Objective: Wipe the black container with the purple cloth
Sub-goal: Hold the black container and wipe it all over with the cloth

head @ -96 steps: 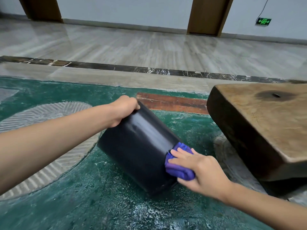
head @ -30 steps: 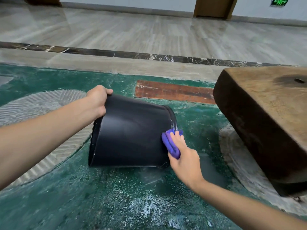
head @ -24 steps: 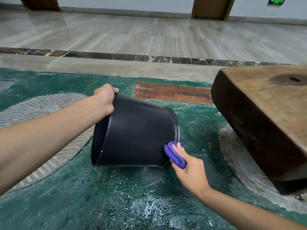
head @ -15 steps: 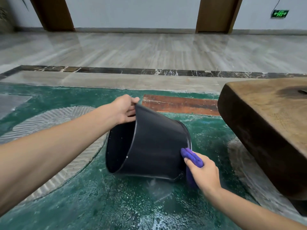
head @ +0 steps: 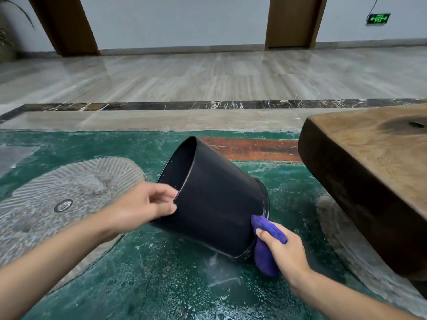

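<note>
Head view: green floor (head: 161, 285), wet and speckled, with a pale grooved round patch (head: 69, 192) at left. Thick wooden desk (head: 369, 181) at right, well apart from the work. Black container (head: 217, 204) tilted on the floor, mouth up-left, base low-right. Left hand (head: 143, 206) pinches its near rim. Right hand (head: 284, 248) grips the purple cloth (head: 265, 245), bunched against the container's base edge.

even, soft daylight, fairly bright, with no hard shadows. the polished floor (head: 208, 75) toward 12 o'clock throws pale glare (door reflections smear in it). wide-angle bending curves the edges at 3 and 9 o'clock; focus is mostly crisp.
</note>
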{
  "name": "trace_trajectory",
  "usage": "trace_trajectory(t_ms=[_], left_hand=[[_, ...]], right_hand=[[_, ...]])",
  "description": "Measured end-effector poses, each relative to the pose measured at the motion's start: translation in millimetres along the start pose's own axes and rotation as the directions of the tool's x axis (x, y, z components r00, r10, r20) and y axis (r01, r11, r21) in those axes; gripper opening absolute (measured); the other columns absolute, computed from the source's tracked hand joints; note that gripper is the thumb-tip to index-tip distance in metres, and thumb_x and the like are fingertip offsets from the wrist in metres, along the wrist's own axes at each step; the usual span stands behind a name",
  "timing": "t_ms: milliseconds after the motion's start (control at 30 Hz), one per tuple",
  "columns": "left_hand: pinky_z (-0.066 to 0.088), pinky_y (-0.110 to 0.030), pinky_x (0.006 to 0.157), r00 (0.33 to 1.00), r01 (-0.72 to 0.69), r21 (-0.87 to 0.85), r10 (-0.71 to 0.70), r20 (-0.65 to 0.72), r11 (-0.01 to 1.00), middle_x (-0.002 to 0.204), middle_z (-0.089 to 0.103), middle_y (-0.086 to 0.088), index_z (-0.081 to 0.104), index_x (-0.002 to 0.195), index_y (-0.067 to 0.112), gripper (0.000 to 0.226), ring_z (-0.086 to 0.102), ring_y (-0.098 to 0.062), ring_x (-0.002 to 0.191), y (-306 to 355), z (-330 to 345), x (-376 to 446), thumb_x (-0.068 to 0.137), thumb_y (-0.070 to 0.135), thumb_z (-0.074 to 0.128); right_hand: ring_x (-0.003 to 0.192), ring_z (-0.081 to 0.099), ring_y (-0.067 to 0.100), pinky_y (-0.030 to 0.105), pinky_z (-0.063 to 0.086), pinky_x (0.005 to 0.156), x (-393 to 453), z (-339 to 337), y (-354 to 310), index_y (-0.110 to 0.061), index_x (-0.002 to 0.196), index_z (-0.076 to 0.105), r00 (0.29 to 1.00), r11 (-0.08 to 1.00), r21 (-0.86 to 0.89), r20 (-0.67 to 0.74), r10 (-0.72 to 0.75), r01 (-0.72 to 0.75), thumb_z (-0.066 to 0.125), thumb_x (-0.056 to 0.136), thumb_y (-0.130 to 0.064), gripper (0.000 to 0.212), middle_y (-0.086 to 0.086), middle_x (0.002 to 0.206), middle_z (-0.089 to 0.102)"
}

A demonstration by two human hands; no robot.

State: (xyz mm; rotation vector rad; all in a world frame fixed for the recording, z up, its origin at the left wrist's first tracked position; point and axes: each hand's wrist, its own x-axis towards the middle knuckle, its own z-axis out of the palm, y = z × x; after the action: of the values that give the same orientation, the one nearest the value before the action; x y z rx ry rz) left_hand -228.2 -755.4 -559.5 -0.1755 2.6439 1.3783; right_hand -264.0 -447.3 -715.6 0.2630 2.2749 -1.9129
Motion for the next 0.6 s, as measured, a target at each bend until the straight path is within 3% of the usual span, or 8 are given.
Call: trace_trajectory(t_ms=[100,200,333,433,533,600], left_hand=[[0.050,-0.013,0.085,0.992,-0.114,0.131,0.106,0.061,0.985,0.101,0.078,0.014,0.076,0.102,0.029,0.025,0.069,0.002,0.096,-13,4,-6,0.095,0.009,0.063],[0.047,-0.020,0.096,0.985,-0.170,0.150,0.174,-0.009,0.974,0.111,0.074,0.026,0.074,0.114,0.032,0.039,0.064,0.008,0.109,-12,10,3,0.097,0.002,0.057],[0.045,-0.009,0.095,0.966,-0.230,0.063,0.236,-0.108,0.971,0.112,0.071,0.031,0.072,0.109,0.041,0.050,0.062,0.011,0.111,-1,4,14,0.096,-0.004,0.055],[0.045,-0.002,0.087,0.963,-0.236,0.000,0.233,-0.136,0.972,0.107,0.075,0.025,0.073,0.104,0.042,0.054,0.066,0.008,0.107,5,-12,14,0.096,-0.008,0.053],[0.048,-0.008,0.085,0.967,-0.195,-0.072,0.179,-0.181,0.978,0.104,0.078,0.015,0.078,0.099,0.038,0.051,0.070,0.002,0.103,4,-26,11,0.095,-0.007,0.053],[0.048,-0.016,0.090,0.974,-0.156,-0.134,0.130,-0.183,0.979,0.105,0.079,0.010,0.078,0.104,0.031,0.044,0.070,-0.001,0.104,3,-31,9,0.096,-0.005,0.053]], right_hand=[[0.095,0.074,0.016,0.035,0.056,0.090,4,-6,-6,-0.036,0.096,0.079,0.997,0.993,0.091,0.013,0.076,-0.077,0.074,0.084,-0.021,0.019,-0.009,0.092,0.080],[0.092,0.075,0.022,0.039,0.057,0.089,9,-11,-10,-0.031,0.094,0.080,0.990,0.979,0.150,0.017,0.141,-0.142,0.073,0.084,-0.019,0.017,-0.001,0.091,0.080],[0.087,0.077,0.027,0.049,0.059,0.089,13,-15,-14,-0.024,0.098,0.079,0.971,0.942,0.238,0.033,0.237,-0.238,0.080,0.072,-0.027,0.027,0.007,0.092,0.080],[0.087,0.077,0.031,0.055,0.058,0.091,17,-15,-21,-0.027,0.093,0.079,0.963,0.924,0.273,0.064,0.262,-0.270,0.085,0.053,-0.033,0.041,0.010,0.094,0.080],[0.088,0.076,0.036,0.061,0.056,0.090,23,-10,-33,-0.028,0.093,0.079,0.966,0.927,0.272,0.045,0.256,-0.259,0.085,0.049,-0.035,0.046,0.011,0.092,0.080],[0.083,0.076,0.037,0.061,0.058,0.085,30,-6,-47,-0.019,0.090,0.078,0.966,0.935,0.256,-0.008,0.257,-0.246,0.084,0.047,-0.036,0.046,0.013,0.086,0.079]])
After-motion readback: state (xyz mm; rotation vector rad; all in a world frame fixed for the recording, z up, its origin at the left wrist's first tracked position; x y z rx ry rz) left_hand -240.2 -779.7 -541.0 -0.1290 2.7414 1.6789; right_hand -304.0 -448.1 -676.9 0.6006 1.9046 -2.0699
